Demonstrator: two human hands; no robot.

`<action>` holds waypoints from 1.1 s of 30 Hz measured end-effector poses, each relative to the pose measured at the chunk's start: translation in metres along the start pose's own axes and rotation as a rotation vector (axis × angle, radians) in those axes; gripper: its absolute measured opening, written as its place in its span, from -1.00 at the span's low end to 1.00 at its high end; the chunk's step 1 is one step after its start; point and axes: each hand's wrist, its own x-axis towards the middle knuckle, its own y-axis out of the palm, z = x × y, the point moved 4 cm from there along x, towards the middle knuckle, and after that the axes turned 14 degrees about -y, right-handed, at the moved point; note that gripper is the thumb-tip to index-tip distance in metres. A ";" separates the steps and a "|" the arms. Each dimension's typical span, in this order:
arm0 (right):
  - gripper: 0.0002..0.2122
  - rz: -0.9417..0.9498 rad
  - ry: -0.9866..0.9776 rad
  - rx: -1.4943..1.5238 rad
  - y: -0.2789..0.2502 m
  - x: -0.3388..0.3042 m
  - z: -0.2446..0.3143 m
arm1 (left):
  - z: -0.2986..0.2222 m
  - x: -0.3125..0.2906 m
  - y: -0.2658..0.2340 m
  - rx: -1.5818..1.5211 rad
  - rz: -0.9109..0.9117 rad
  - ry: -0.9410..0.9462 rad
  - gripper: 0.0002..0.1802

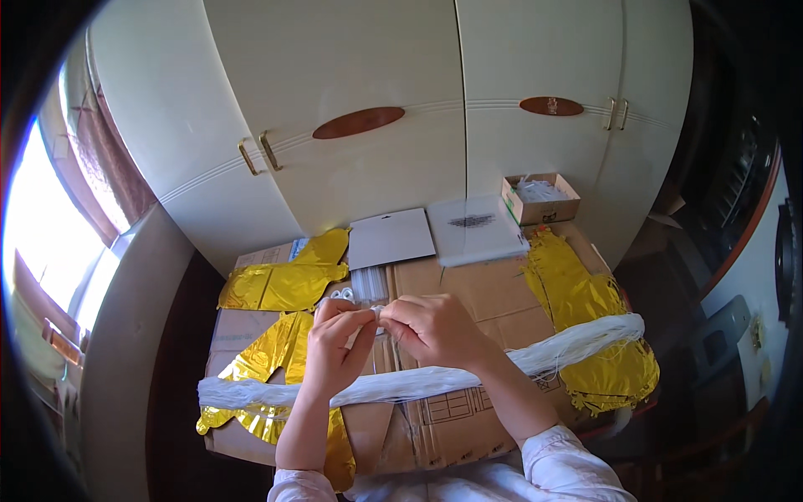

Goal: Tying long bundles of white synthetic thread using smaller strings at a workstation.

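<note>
My left hand point(336, 341) and my right hand point(439, 328) meet above the middle of the cardboard, fingertips pinched together. Between them is a small white piece point(377, 312), mostly covered by the fingers, so its kind is unclear. Just beyond my left hand lie several small white rings or rolls point(342, 294) beside a stack of clear strips point(369, 283). A long bundle of white strands point(418, 384) runs across the cardboard under my forearms.
Gold foil sheets, probably flat balloons, lie at the left point(280, 280) and right point(590, 293) of the cardboard point(410, 280). Along the back are a grey-white board point(391, 237), a clear plastic bag point(473, 238) and an open box point(539, 199) of white pieces. White cupboards point(351, 67) stand behind.
</note>
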 end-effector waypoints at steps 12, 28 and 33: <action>-0.96 -0.080 0.058 0.053 0.023 -0.002 -0.011 | 0.028 0.003 0.011 -1.260 0.386 -0.353 -0.72; -0.90 -0.169 0.050 -0.082 0.008 0.007 0.000 | 0.029 0.003 0.008 -0.920 0.455 -0.346 -0.83; -0.89 -0.236 0.035 -0.074 0.015 0.006 0.007 | 0.029 0.005 0.009 -1.232 0.468 -0.278 -0.73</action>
